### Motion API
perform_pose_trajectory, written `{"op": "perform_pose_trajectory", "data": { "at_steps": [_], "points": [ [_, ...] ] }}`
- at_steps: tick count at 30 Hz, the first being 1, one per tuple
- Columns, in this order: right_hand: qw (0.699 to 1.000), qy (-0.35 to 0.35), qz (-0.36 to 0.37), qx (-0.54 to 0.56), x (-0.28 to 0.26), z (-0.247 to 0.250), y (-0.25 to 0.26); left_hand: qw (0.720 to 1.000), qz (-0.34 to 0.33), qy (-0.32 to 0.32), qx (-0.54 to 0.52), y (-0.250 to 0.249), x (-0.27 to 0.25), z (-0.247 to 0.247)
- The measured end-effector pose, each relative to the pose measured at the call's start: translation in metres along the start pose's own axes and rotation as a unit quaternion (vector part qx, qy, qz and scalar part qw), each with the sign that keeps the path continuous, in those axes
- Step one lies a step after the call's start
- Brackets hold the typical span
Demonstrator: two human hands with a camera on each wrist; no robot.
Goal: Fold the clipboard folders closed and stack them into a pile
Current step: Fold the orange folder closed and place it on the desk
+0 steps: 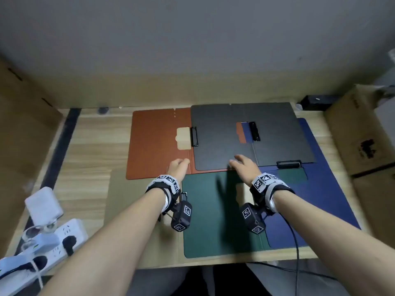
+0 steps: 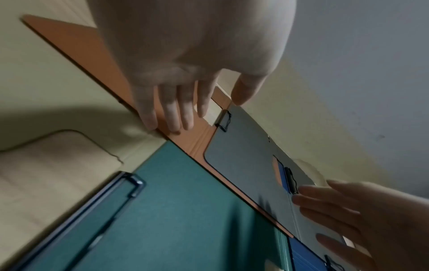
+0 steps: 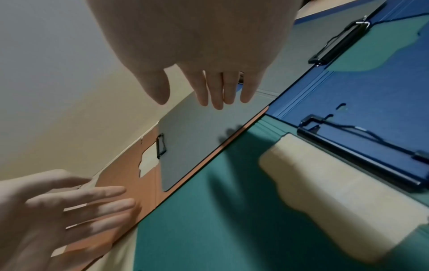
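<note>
Four clipboard folders lie open & overlapping on the wood desk [image 1: 92, 146], centre to right of the head view; brown folder [image 1: 158, 144] upper centre-left, black folder [image 1: 224, 133] on top of its right half, green folder [image 1: 205, 221] lower centre, blue folder [image 1: 333, 201] at right under the black & green ones. Left hand [image 1: 178, 166] over the brown folder's near edge, fingers straight & spread, grip fully open w/ nothing held; in the left wrist view fingertips [image 2: 173, 126] look to be on the brown cover. Right hand [image 1: 244, 165] over the black folder's near edge, fingers straight, grip open, nothing held; contact w/ the cover cannot be told. Power strip [image 1: 42, 248] w/ plugs at lower left; cardboard box [image 1: 359, 133] at right edge.
</note>
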State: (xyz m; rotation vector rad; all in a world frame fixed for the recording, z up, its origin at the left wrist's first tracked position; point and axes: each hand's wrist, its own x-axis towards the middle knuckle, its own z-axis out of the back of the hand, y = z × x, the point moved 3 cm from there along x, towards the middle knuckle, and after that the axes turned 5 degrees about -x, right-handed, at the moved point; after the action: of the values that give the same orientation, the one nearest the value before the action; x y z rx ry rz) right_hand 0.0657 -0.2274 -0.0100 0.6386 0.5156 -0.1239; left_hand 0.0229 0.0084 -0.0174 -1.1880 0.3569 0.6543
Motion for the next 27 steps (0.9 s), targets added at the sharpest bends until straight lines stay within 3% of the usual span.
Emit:
{"op": "perform_pose_trajectory", "data": {
  "at_steps": [11,15,22,27],
  "points": [
    [0.999,0.001,-0.036,0.041,0.071,0.045,-0.029,1.000,0.015,-0.021,0.012,-0.042,0.063,-0.035],
    [0.999,-0.039,-0.009,0.028,0.108,0.048,-0.029,0.992,0.028,-0.083,0.092,-0.053,0.094,-0.035],
    [0.995,-0.055,0.049,-0.070,0.152,0.027,-0.015,0.929,0.009,-0.096,0.357,-0.057,0.145,-0.035],
    [0.984,-0.088,0.059,-0.143,0.158,0.012,-0.001,0.861,-0.081,-0.085,0.495,-0.064,0.156,-0.038]
  ]
}}
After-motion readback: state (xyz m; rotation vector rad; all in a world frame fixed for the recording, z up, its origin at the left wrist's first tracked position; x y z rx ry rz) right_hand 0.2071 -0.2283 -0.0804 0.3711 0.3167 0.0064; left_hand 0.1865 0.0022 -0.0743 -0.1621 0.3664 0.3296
